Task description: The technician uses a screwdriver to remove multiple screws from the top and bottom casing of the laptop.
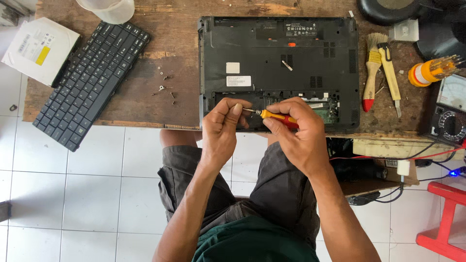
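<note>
At the counter's (145,104) near edge, the right hand (298,133) gripped a small screwdriver (274,116) over the upturned laptop (279,53); left fingers (236,109) pinched its tip. Keyboard (90,80) and several screws (165,87) already lay removed; the base remained closed.

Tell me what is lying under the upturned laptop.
The laptop lies bottom-up on a worn wooden table, whose top shows around it. Its near edge overhangs slightly. Whatever lies beneath the case is covered. Both hands, left and right, hide part of the open bay.
</note>
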